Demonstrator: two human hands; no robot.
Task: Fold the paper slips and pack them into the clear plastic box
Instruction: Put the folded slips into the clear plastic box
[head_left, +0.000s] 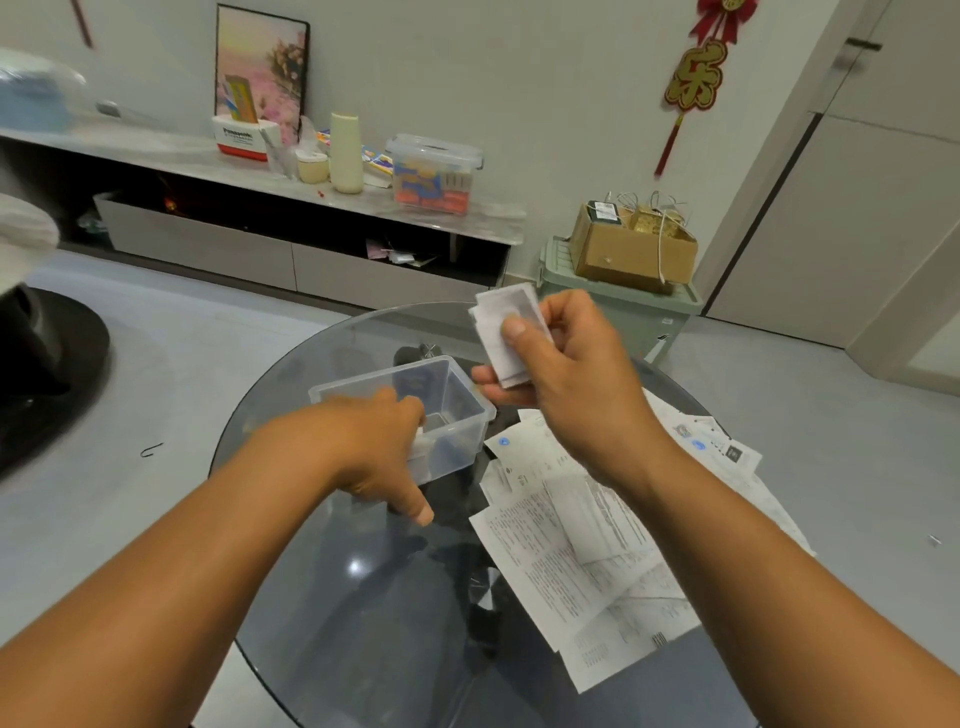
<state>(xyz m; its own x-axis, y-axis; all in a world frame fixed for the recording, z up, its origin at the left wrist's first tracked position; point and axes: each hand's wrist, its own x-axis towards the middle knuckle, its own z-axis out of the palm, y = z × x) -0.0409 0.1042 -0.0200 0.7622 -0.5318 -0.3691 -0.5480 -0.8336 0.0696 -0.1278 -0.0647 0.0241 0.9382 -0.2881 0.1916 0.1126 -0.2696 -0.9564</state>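
Table: round, tinted glass, filling the near middle of the scene; a dark base shows through it.
Paper slips: a loose pile of printed white sheets lying flat on the right part of the table, overlapping each other, reaching to its right edge.
Left hand: at the near left wall of the clear plastic box; thumb stretched down toward the table outside the box, the other fingers curled over the rim and reaching inside. A bit of white paper shows at the fingertips, but whether they pinch it cannot be told.
Clear plastic box: rectangular, open-topped, standing on the table just left of the paper pile, slightly blurred.
Right hand: raised above the table, right of and beyond the box; thumb pressed on the front of the folded slip, fingers curled behind it, clamping it.
Folded slip: small, white, several layers thick, held upright in the air, apart from the box.
Far side: a low wall cabinet with a lidded storage tub on top; a cardboard carton on a green bin to the right.
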